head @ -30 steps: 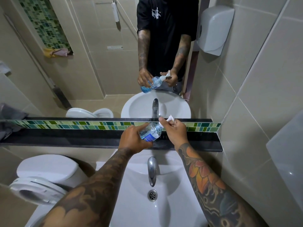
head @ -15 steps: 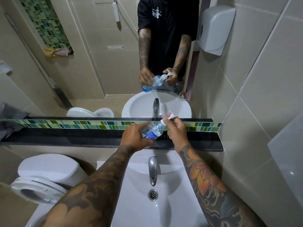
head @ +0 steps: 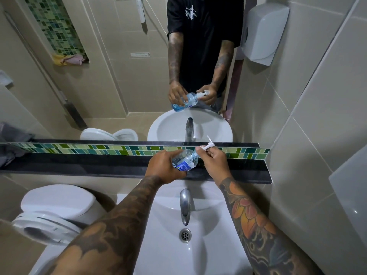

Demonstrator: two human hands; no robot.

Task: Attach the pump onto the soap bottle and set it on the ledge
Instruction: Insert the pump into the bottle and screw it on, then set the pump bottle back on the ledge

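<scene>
A clear soap bottle [head: 185,160] with blue liquid and a blue label is held tilted above the black ledge [head: 89,165], its neck pointing up and to the right. My left hand [head: 163,165] wraps around the bottle's body. My right hand [head: 213,161] pinches the white pump [head: 207,146] at the bottle's neck; the pump's nozzle sticks up past my fingers. The joint between pump collar and neck is partly hidden by my fingers. The mirror above reflects both hands and the bottle.
A white sink [head: 208,245] with a chrome tap [head: 185,205] lies below my hands. A toilet [head: 53,211] stands at the left. A grey cloth [head: 10,149] rests on the ledge's far left end. A white dispenser [head: 264,32] hangs on the right wall.
The pump head has turned in my right hand, its nozzle now pointing further up and right. The bottle stays in my left hand over the ledge.
</scene>
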